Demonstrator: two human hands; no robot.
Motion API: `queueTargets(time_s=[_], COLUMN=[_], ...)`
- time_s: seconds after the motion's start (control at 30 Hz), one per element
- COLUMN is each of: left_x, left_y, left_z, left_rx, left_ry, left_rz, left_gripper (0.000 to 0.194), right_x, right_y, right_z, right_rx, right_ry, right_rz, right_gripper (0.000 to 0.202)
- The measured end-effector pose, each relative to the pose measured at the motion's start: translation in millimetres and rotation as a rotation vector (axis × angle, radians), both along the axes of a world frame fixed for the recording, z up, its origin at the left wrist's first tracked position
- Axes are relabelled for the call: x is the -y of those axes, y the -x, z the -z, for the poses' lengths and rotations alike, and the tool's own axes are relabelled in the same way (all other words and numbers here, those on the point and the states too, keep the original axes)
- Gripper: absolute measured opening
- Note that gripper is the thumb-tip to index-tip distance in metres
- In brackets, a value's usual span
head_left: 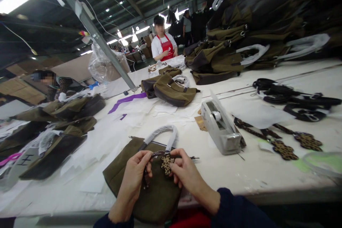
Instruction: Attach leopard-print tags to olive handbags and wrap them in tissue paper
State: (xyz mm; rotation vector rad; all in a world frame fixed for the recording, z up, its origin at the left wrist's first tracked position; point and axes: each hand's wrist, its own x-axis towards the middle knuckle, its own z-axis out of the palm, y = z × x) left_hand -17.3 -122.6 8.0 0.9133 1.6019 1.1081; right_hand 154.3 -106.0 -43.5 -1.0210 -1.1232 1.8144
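Observation:
An olive-green handbag (152, 199) lies at the table's front edge, its handle (161, 131) wrapped in white film. Over it, my left hand (137, 171) pinches a dark braided strap (158, 153). Thumb and fingers of my right hand (184, 169) grip a leopard-print flower-shaped charm (166, 165) that hangs at the strap. The charm rests close against the bag's front, near the handle base. Part of the strap is hidden behind my left fingers.
A grey tape dispenser (221, 128) stands right of the bag. Farther right lie more leopard-print charms (284, 149) and black straps (288, 96). Other bags (173, 89) are piled behind and at left (58, 146). A person in a red apron (166, 47) stands across the table.

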Motion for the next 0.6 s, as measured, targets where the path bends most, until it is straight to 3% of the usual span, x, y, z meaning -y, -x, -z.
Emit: queueTargets(time_s=[0.13, 0.33, 0.4, 0.53, 0.6], left_x=[-0.9, 0.1, 0.8, 2.5, 2.7], left_y=[0.3, -1.4, -2.0, -2.3, -2.2], left_z=[3.0, -0.1, -1.5, -2.6, -2.0], left_rx=[0.001, -0.037, -0.052, -0.046, -0.043], left_ry=[-0.019, -0.046, -0.053, -0.07, -0.079], left_rz=[-0.01, -0.005, 0.0, -0.008, -0.004], left_gripper=[0.036, 0.035, 0.035, 0.035, 0.034], right_x=[2.6, 0.8, 1.7, 6.0, 7.3], right_y=[-14.2, -19.5, -16.8, -13.1, -14.2], right_z=[-2.6, -13.5, -16.8, -12.0, -3.5], right_rx=[0.109, 0.5, 0.496, 0.492, 0.529], right_ry=[-0.186, -0.831, -0.881, -0.736, -0.895], right_rz=[0.04, 0.11, 0.103, 0.052, 0.022], right_gripper=[0.02, 0.023, 0.022, 0.019, 0.019])
